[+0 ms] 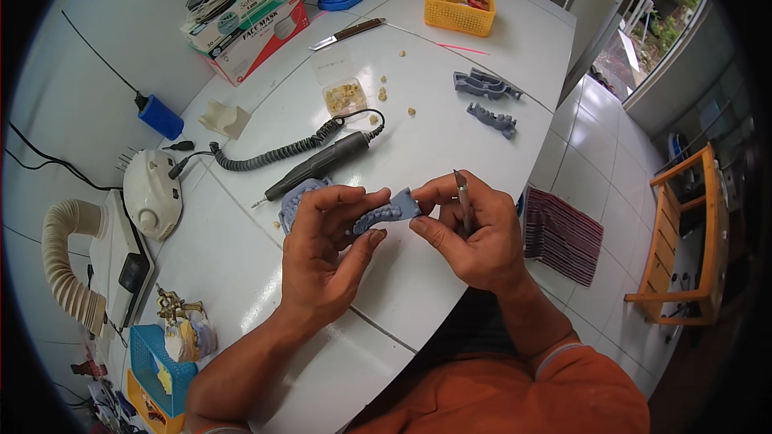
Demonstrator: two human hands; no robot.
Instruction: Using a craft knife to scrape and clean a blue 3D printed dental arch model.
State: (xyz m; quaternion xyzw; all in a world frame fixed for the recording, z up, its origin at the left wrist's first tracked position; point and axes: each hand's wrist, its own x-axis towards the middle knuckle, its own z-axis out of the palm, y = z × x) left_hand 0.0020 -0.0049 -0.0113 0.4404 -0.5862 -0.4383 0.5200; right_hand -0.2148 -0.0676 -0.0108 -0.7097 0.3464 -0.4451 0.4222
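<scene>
A blue-grey dental model (408,204) with a row of teeth is held up over the white table, between both hands. My left hand (320,261) grips its toothed side between thumb and fingers. My right hand (486,237) pinches the model's flat right end with thumb and forefinger. In that same hand a slim metal craft knife (461,193) is tucked, its tip pointing up and away. Partly hidden behind my left fingers lies another blue-grey dental model (291,207). Just beyond is a dark rotary handpiece (322,164) with a coiled cord.
Two grey model pieces, one larger (486,84) and one smaller (493,120), lie at the right. Farther back are a clear box of yellowish tooth-like pieces (344,98), a wooden-handled knife (351,33) and a yellow basket (458,18). A white control unit (153,197) stands left.
</scene>
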